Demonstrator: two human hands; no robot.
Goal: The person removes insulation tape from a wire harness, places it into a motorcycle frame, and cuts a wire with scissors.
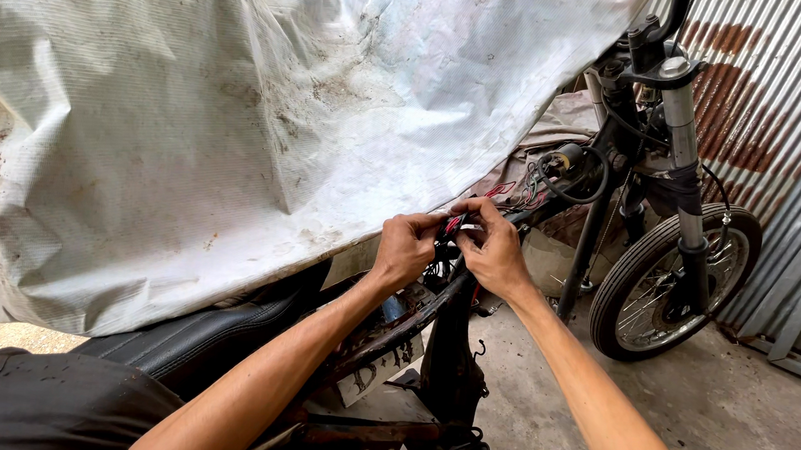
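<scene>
Both hands up at the motorbike frame (439,332).
Left hand (405,248) and right hand (493,249) close together, fingers pinching the wire bundle (450,230).

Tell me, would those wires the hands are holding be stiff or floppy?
Probably floppy: the wires curl and droop in thin loops between the left hand and right hand. Likely light too, since fingertips alone pinch them.

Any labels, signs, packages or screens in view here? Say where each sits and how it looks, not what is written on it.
Plate: on the motorcycle frame below both hands, tilted pale rectangle with dark hand-painted marks, partly hidden by a frame tube.
No packages or screens show.
</scene>
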